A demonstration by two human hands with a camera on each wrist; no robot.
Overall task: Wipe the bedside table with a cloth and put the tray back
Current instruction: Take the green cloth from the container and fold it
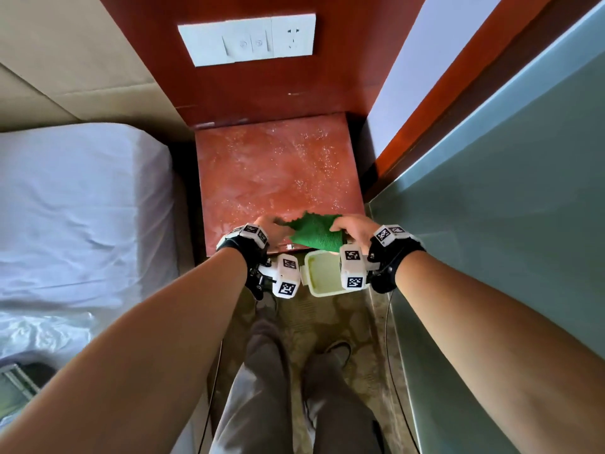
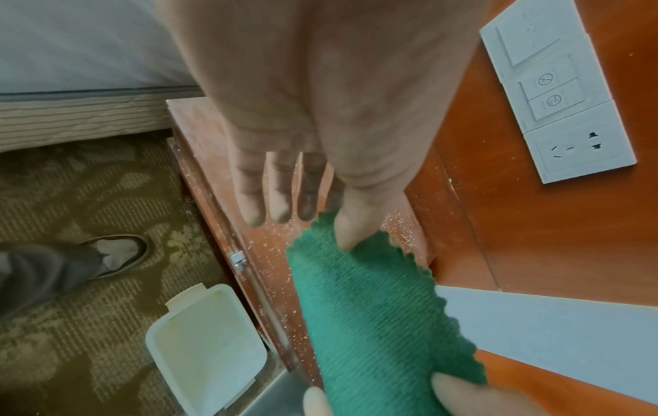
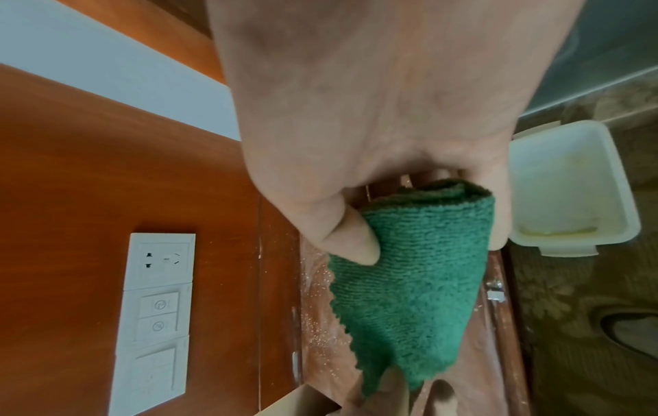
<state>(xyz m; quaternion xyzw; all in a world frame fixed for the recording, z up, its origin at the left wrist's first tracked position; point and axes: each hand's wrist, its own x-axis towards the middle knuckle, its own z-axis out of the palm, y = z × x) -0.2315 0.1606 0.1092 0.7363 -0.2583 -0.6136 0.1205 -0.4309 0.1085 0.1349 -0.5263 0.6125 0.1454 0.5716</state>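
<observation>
Head view shows the green cloth (image 1: 314, 232) stretched between both hands at the near edge of the bench (image 1: 278, 172), whose top is speckled with white grit. The right hand (image 1: 355, 229) clamps one rolled end between thumb and curled fingers; the left hand (image 1: 270, 224) pinches the opposite scalloped corner, its other fingers straight. Below both wrists, a cream plastic tray (image 1: 324, 273) sits on the carpet (image 1: 327, 319).

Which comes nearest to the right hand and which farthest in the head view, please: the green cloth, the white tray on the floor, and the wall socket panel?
1. Green cloth: gripped by the right hand at the table's front edge.
2. White tray: on the floor just below that hand.
3. Socket panel: high on the wooden wall behind the table.
</observation>
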